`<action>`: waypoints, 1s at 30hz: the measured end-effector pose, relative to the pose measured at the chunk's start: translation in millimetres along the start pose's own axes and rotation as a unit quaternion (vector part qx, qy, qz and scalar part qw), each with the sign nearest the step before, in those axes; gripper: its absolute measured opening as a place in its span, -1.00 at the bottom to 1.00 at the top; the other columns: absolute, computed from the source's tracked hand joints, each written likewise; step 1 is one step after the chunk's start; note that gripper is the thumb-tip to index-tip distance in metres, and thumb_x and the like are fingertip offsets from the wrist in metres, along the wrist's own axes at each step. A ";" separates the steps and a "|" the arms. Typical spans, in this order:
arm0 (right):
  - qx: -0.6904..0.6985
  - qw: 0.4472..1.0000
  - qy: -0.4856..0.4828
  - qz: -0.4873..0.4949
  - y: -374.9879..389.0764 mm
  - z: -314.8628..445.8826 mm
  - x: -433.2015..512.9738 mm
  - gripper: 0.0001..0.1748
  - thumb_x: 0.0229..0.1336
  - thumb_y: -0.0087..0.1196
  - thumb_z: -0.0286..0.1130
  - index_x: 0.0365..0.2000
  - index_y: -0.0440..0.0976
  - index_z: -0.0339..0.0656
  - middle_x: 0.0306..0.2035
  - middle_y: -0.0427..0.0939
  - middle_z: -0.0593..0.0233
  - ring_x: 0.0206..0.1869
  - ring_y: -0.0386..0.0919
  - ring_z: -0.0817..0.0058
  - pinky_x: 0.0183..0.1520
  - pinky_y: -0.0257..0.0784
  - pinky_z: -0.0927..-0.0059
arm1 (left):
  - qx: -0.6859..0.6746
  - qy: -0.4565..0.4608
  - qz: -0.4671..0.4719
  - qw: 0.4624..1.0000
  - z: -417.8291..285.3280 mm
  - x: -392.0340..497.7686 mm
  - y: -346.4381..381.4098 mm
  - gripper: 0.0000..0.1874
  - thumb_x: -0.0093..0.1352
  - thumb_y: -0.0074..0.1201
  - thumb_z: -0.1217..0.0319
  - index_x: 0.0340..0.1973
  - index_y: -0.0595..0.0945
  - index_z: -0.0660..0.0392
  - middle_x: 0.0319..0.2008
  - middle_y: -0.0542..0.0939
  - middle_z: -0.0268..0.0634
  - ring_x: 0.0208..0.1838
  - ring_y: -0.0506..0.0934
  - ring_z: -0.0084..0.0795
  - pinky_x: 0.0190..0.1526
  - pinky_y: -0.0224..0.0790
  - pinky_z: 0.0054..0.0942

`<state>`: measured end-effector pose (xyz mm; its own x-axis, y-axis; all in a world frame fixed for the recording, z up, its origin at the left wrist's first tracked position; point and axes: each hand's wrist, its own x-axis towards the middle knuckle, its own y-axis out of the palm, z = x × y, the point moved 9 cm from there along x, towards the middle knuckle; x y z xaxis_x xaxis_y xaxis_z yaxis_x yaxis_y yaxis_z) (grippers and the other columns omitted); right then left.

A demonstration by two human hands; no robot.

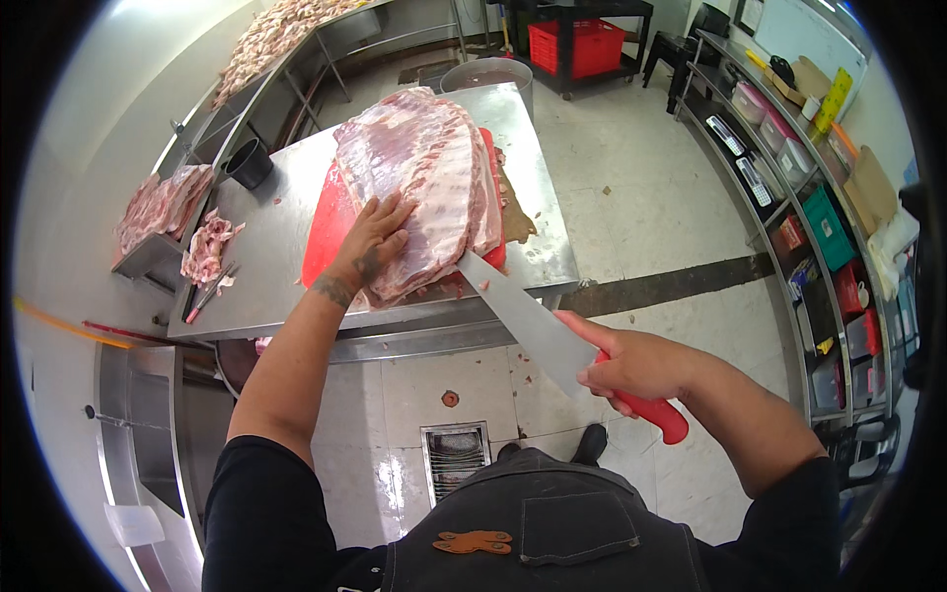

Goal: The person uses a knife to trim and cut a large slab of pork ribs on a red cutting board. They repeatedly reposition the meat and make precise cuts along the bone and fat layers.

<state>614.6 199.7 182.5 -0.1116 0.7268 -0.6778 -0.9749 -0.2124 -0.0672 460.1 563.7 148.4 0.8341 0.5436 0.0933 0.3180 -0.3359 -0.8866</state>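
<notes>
A large slab of raw ribs [436,163] lies on a red cutting board [322,229] on the steel table. My left hand [377,237] rests flat on the near left part of the meat, fingers spread, gripping nothing. In my right hand [644,362] is the red handle of a wide-bladed butcher's knife [529,325]. Its blade points up and left, with the tip at the near right corner of the ribs. Whether the tip has entered the meat cannot be made out. A brown piece [516,211], perhaps skin, lies along the board's right side.
On the steel table [296,185], a black bucket [249,163], meat trimmings [209,248] and slim tools [210,294] sit left. More ribs [163,207] are stacked beyond. A large metal pot [488,72] stands behind the table; loaded shelving [784,170] lines the right.
</notes>
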 end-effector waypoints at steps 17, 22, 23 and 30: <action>0.026 0.999 0.008 0.027 -6.7 2.8 10.3 0.04 0.47 0.05 -0.39 0.67 -0.35 0.29 -0.44 0.44 0.34 -0.56 0.45 0.55 -0.46 0.49 0.38 | -0.022 0.010 -0.015 1.000 -8.0 -7.7 0.9 -0.41 0.56 -0.08 0.23 0.52 0.47 -0.08 0.64 0.20 0.10 0.71 0.02 0.23 0.72 -0.34 -0.02; 0.020 0.998 -0.055 -0.028 45.8 -8.5 36.6 0.06 0.48 0.07 -0.38 0.67 -0.39 0.25 -0.45 0.49 0.33 -0.55 0.50 0.53 -0.43 0.53 0.37 | 0.004 0.002 -0.018 1.000 -2.1 -7.3 -0.3 -0.41 0.57 -0.05 0.20 0.53 0.46 -0.09 0.65 0.19 0.05 0.70 -0.01 0.31 0.71 -0.28 0.01; 0.053 0.996 -0.067 -0.027 57.1 -16.4 42.0 0.06 0.48 0.08 -0.38 0.67 -0.39 0.25 -0.45 0.50 0.33 -0.54 0.50 0.53 -0.42 0.54 0.37 | 0.008 0.002 -0.017 1.000 -4.9 -5.6 -2.8 -0.40 0.57 -0.04 0.18 0.53 0.45 -0.09 0.66 0.18 0.05 0.70 0.00 0.31 0.71 -0.26 0.01; 0.068 0.993 -0.087 -0.045 63.2 -17.2 25.3 0.02 0.47 0.07 -0.40 0.68 -0.30 0.18 -0.39 0.50 0.31 -0.50 0.50 0.53 -0.39 0.53 0.38 | 0.105 -0.073 0.041 0.991 -44.3 3.3 -13.3 -0.24 0.49 0.15 -0.04 0.47 0.46 0.16 0.53 0.35 0.16 0.55 0.33 0.22 0.58 0.15 -0.12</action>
<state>553.4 193.4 148.6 -0.0420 0.8433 -0.5358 -0.9981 -0.0593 -0.0150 478.5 535.9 180.6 0.7739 0.6323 -0.0353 0.1391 -0.2242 -0.9646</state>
